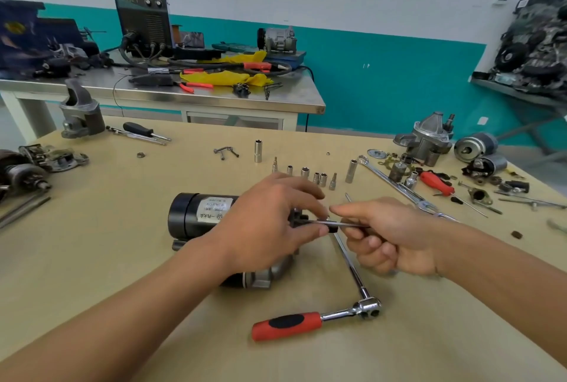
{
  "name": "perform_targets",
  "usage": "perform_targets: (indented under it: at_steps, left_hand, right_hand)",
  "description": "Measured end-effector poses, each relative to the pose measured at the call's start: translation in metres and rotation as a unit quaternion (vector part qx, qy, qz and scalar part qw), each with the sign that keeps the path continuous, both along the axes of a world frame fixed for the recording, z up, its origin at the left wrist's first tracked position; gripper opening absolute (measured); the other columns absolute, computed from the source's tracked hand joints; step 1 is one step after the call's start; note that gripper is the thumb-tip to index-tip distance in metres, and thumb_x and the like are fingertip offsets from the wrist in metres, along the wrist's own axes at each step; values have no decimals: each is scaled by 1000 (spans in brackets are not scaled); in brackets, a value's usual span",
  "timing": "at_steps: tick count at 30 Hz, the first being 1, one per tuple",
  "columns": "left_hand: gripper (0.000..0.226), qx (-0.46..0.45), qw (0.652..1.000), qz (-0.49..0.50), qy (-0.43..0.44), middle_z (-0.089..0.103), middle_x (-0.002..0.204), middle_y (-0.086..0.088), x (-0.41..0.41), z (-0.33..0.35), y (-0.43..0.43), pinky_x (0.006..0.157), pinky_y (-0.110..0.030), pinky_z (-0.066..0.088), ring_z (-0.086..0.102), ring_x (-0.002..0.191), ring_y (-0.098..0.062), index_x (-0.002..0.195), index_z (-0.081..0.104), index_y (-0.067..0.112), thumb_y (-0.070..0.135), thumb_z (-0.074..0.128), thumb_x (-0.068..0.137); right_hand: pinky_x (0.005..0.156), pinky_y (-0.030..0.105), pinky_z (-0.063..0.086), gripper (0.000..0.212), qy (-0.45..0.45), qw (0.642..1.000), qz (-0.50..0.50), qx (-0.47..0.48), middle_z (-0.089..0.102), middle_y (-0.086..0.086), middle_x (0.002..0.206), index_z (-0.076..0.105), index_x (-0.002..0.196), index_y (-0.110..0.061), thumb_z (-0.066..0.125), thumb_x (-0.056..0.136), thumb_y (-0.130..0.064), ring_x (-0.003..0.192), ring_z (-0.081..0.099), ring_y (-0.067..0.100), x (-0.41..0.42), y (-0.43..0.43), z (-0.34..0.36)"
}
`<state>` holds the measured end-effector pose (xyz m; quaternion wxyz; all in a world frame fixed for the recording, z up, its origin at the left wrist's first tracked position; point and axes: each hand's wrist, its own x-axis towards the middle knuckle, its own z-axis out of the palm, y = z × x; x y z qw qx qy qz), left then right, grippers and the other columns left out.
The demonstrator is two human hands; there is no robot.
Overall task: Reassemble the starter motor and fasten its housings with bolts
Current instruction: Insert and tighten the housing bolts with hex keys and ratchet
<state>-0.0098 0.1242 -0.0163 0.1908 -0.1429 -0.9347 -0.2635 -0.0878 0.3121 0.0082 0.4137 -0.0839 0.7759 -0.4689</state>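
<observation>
The starter motor (196, 214), a black cylinder with a white label and a grey metal nose housing (270, 277), lies on its side on the tan table (122, 274). My left hand (270, 222) reaches over it and its fingertips pinch a small black part at the motor's right end. My right hand (389, 234) holds a thin long bolt (346, 223), whose tip points left into that black part. A red-handled ratchet (313, 320) with a long extension bar (349, 262) lies just in front of the motor.
Several sockets and bits (319, 177) stand in a row behind my hands. Spanners (395, 185), a red screwdriver (437, 183) and loose starter parts (426, 139) cover the right side. Dismantled starters (27, 167) lie at the left edge. A steel bench (171, 96) stands behind.
</observation>
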Motion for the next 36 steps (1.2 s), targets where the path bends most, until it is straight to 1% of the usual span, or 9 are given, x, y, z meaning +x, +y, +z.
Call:
perform_targets:
  at_steps: [9, 14, 18, 23, 25, 27, 30, 33, 36]
  left_hand:
    - [12, 19, 999, -2, 40, 67, 98, 18, -1, -7, 0, 94, -42, 50, 56, 108, -9, 94, 77, 27, 35, 70, 90]
    - [9, 34, 998, 4, 45, 68, 99, 18, -1, -7, 0, 94, -43, 49, 57, 110, -10, 94, 79, 28, 32, 73, 88]
    - [9, 28, 998, -5, 50, 69, 98, 16, -2, -8, 0, 94, -44, 49, 58, 109, -13, 94, 78, 27, 30, 71, 90]
    - [8, 21, 998, -10, 59, 69, 98, 17, -2, -10, -1, 93, -44, 50, 57, 109, -12, 93, 78, 27, 29, 71, 90]
    - [9, 18, 998, -11, 57, 69, 99, 17, -3, -10, -2, 92, -45, 50, 57, 109, -12, 93, 78, 26, 30, 71, 91]
    - [10, 18, 998, -11, 54, 68, 99, 17, -3, -10, -3, 91, -44, 50, 57, 109, -11, 92, 78, 28, 35, 71, 89]
    - [13, 27, 998, -13, 50, 68, 100, 19, -2, -10, -3, 91, -43, 50, 57, 109, -9, 90, 77, 30, 41, 70, 87]
    - [7, 26, 998, -11, 55, 68, 99, 18, -3, -10, -3, 90, -43, 50, 57, 108, -10, 91, 77, 30, 34, 72, 88]
    - [9, 21, 998, -16, 56, 67, 100, 18, -3, -11, -4, 89, -44, 50, 56, 108, -11, 92, 77, 30, 35, 70, 90]
  right_hand:
    - [37, 19, 23, 55, 88, 987, -59, -124, 47, 6, 50, 69, 65, -7, 51, 96, -48, 37, 33, 11, -1, 32, -11]
    - [31, 15, 17, 50, -147, 957, -122, -220, 30, -6, 42, 51, 55, -17, 43, 102, -29, 31, 25, 6, 0, 27, -25]
    - [35, 20, 30, 54, 195, 977, -61, -69, 54, 3, 49, 69, 63, -16, 47, 100, -50, 36, 41, 12, 0, 40, -31]
    - [51, 19, 36, 40, 534, 841, 74, -42, 57, 1, 59, 67, 74, -25, 48, 92, -56, 50, 48, 10, 2, 50, -38]
    - [48, 19, 39, 45, 474, 877, 61, -47, 57, 2, 51, 65, 65, -20, 50, 94, -51, 45, 49, 11, 6, 45, -36]
    - [41, 19, 34, 47, 187, 974, 2, -125, 47, -1, 43, 62, 58, -17, 55, 96, -44, 40, 40, 12, 8, 42, -30]
    - [34, 18, 26, 39, -104, 970, -46, -216, 40, -2, 44, 62, 62, -12, 56, 94, -33, 36, 32, 8, 6, 40, -22]
    - [41, 23, 38, 26, 224, 968, -5, -113, 61, -3, 59, 73, 85, -14, 52, 101, -18, 44, 49, 11, -1, 45, -26]
    - [59, 16, 46, 20, 542, 834, 86, -56, 68, -12, 79, 72, 112, -23, 67, 93, -24, 66, 61, 8, -3, 57, -29]
